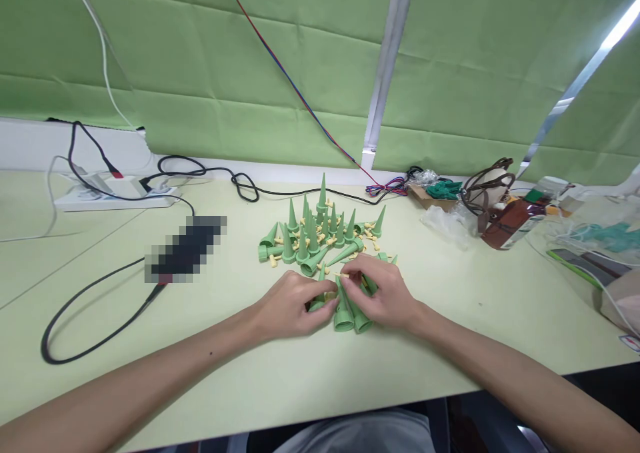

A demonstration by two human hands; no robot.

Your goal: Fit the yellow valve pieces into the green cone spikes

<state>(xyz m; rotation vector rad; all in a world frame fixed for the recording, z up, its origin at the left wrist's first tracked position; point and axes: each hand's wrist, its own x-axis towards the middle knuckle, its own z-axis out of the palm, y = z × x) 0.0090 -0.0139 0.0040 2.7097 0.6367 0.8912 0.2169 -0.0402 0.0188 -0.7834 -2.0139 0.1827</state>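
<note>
My left hand (293,308) is closed, with thumb and index finger around a green plastic cone (321,281). Something pale yellow shows between those fingertips, partly hidden. My right hand (383,292) pinches a small yellow peg (341,275) at its fingertips. Below its fingers, two green cones lie with their open round ends toward me, the nearer-left cone (343,316) beside the other cone (362,321). Beyond both hands spreads a cluster of green cones (313,236), some upright on their bases and some lying down. Little yellow pegs (273,261) are scattered among them.
At the left a pixelated dark object (185,250) lies with a black cable (75,300) looping from it. A white power strip (115,200) sits behind. To the right are a brown bottle (515,223), clear plastic bags (447,225) and a phone-like slab (580,266).
</note>
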